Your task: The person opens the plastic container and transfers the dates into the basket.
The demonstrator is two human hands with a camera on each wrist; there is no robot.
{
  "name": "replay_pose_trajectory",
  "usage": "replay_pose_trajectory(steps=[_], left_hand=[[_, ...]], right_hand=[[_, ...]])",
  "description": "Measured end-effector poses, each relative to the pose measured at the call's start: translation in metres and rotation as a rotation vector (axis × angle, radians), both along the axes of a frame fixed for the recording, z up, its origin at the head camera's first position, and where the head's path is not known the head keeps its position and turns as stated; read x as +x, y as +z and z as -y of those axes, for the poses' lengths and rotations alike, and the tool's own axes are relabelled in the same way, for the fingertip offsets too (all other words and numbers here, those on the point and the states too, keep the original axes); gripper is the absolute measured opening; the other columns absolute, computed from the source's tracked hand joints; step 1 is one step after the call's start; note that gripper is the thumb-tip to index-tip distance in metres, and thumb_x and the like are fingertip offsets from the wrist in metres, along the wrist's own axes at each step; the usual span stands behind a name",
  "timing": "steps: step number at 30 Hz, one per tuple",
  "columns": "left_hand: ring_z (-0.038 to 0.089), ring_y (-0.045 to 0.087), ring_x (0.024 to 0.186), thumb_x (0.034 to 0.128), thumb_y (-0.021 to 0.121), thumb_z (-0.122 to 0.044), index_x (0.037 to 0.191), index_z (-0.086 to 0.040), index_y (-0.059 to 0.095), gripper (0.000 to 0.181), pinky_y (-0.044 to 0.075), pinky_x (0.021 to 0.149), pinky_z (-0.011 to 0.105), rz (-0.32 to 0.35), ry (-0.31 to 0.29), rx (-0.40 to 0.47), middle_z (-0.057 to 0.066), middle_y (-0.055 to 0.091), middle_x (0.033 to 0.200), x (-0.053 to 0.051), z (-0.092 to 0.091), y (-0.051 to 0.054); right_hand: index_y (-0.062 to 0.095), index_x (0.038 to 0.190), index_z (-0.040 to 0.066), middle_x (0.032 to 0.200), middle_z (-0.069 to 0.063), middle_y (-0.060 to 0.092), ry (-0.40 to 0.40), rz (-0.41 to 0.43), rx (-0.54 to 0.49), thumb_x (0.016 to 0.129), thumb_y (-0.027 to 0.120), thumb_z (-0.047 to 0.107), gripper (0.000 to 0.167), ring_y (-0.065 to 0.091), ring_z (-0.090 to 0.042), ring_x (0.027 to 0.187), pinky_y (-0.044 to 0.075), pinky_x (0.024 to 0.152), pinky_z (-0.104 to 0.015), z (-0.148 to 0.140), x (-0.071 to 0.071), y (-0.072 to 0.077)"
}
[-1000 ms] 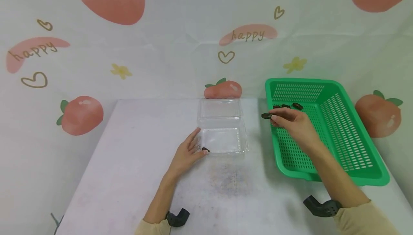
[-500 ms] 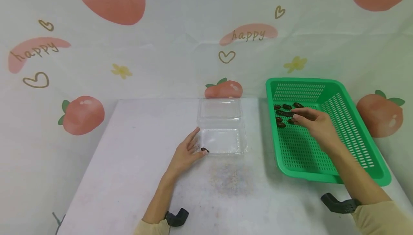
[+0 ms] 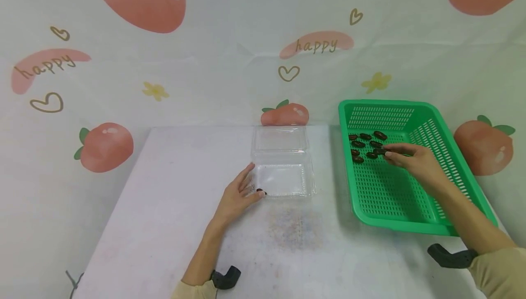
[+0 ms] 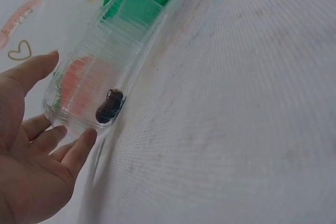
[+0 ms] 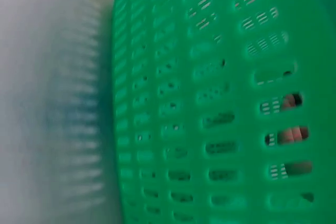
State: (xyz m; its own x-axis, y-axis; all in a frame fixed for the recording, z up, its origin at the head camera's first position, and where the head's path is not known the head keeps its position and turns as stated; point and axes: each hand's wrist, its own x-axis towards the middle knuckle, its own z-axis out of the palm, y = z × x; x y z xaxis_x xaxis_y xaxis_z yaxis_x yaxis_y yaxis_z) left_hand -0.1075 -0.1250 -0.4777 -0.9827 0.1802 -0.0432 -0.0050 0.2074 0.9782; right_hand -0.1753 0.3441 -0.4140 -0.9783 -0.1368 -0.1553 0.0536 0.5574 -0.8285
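My left hand (image 3: 236, 201) spreads its fairly straight fingers along the left end of a clear plastic clamshell box (image 3: 283, 180), thumb at the near corner. One dark brown date (image 4: 109, 107) lies in that corner, partly behind my thumb in the head view. Inside a green slotted basket (image 3: 415, 228), my right hand (image 3: 419, 164) pinches what looks like another date (image 3: 381, 151) between thumb and fingers. Several loose dates (image 3: 358, 144) lie around it on the basket floor. From the right wrist, the basket wall hides most of that hand; its fingers (image 5: 294, 135) show through slots.
The box's lid (image 3: 281, 138) is folded back toward the wall. Green basket sides rise around my right hand, with the left rim (image 3: 348, 175) facing the box. White table surface (image 3: 172, 189) extends on the left; a printed backdrop (image 3: 222, 61) stands behind.
My right hand has moved from above the basket's left rim, where it held a date, back rightward and down among the dates. My left hand and the box have stayed put.
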Motion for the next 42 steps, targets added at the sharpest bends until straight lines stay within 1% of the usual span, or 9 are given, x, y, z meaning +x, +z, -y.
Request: replay_pose_trajectory(steps=[6, 11, 16, 21, 26, 30, 32, 38, 42], left_hand=[[0.032, 0.037, 0.142, 0.0861, 0.079, -0.011, 0.154, -0.012, 0.037, 0.079, 0.042, 0.109, 0.04, -0.042, 0.037, -0.046, 0.003, 0.031, 0.16, -0.001, -0.001, 0.0], [0.032, 0.037, 0.142, 0.0853, 0.079, -0.01, 0.152, -0.01, 0.039, 0.078, 0.042, 0.109, 0.039, -0.055, 0.039, -0.058, 0.003, 0.031, 0.16, -0.001, -0.003, 0.0], [0.031, 0.037, 0.142, 0.0846, 0.08, -0.009, 0.152, -0.01, 0.04, 0.078, 0.042, 0.11, 0.039, -0.06, 0.035, -0.061, 0.003, 0.031, 0.16, -0.002, -0.003, -0.002], [0.03, 0.037, 0.143, 0.0843, 0.08, -0.01, 0.153, -0.012, 0.037, 0.082, 0.042, 0.11, 0.041, -0.048, 0.037, -0.063, 0.004, 0.031, 0.16, -0.003, -0.003, -0.003], [0.033, 0.034, 0.143, 0.0852, 0.079, -0.006, 0.155, -0.011, 0.033, 0.083, 0.039, 0.112, 0.044, -0.012, 0.031, -0.064, 0.008, 0.028, 0.161, -0.001, -0.005, 0.005], [0.037, 0.031, 0.144, 0.0865, 0.076, -0.004, 0.155, -0.004, 0.03, 0.083, 0.037, 0.113, 0.047, 0.008, 0.01, -0.058, 0.014, 0.024, 0.162, 0.003, -0.008, 0.02], [0.037, 0.03, 0.144, 0.0868, 0.076, -0.005, 0.155, -0.004, 0.029, 0.083, 0.036, 0.114, 0.047, 0.014, 0.007, -0.054, 0.014, 0.023, 0.162, 0.004, -0.008, 0.021], [0.03, 0.03, 0.146, 0.0862, 0.078, -0.008, 0.155, -0.012, 0.033, 0.083, 0.036, 0.114, 0.042, -0.008, 0.024, -0.037, 0.004, 0.025, 0.162, -0.001, -0.006, 0.001], [0.029, 0.03, 0.146, 0.0855, 0.079, -0.01, 0.155, -0.014, 0.033, 0.083, 0.037, 0.114, 0.04, -0.042, 0.021, -0.022, 0.002, 0.026, 0.162, -0.002, -0.005, -0.006]], right_hand=[[0.056, 0.135, -0.004, 0.101, 0.019, 0.07, 0.018, 0.043, -0.055, 0.099, 0.062, 0.035, 0.054, 0.065, 0.003, 0.092, 0.054, 0.081, -0.017, -0.005, -0.009, -0.007], [0.055, 0.136, -0.005, 0.102, 0.019, 0.067, 0.037, 0.068, 0.008, 0.099, 0.062, 0.036, 0.056, 0.065, 0.005, 0.089, 0.055, 0.085, -0.031, -0.012, -0.015, -0.017], [0.057, 0.135, -0.005, 0.119, -0.011, 0.068, 0.059, 0.081, 0.105, 0.099, 0.061, 0.037, 0.055, 0.061, 0.009, 0.087, 0.054, 0.088, -0.047, -0.014, -0.019, -0.027], [0.056, 0.135, -0.007, 0.132, -0.029, 0.058, 0.082, 0.098, 0.101, 0.099, 0.062, 0.035, 0.056, 0.062, 0.01, 0.088, 0.053, 0.093, -0.047, -0.009, -0.018, -0.031], [0.055, 0.135, -0.008, 0.126, -0.025, 0.063, 0.068, 0.112, 0.061, 0.099, 0.062, 0.031, 0.054, 0.064, 0.008, 0.088, 0.057, 0.087, -0.031, -0.007, -0.016, -0.032], [0.053, 0.136, -0.01, 0.114, -0.009, 0.071, 0.045, 0.14, 0.001, 0.1, 0.062, 0.028, 0.053, 0.067, 0.004, 0.089, 0.055, 0.081, -0.019, -0.009, -0.016, -0.033], [0.052, 0.137, -0.01, 0.11, -0.003, 0.073, 0.035, 0.15, -0.019, 0.1, 0.062, 0.027, 0.053, 0.068, 0.002, 0.089, 0.055, 0.081, -0.019, -0.01, -0.016, -0.033], [0.053, 0.138, -0.007, 0.116, -0.007, 0.071, 0.027, 0.138, 0.026, 0.1, 0.061, 0.031, 0.055, 0.066, 0.005, 0.088, 0.05, 0.097, -0.045, -0.009, -0.016, -0.034], [0.054, 0.137, -0.006, 0.122, -0.017, 0.067, 0.02, 0.116, 0.062, 0.1, 0.06, 0.033, 0.054, 0.065, 0.008, 0.087, 0.045, 0.1, -0.051, -0.009, -0.016, -0.034]])
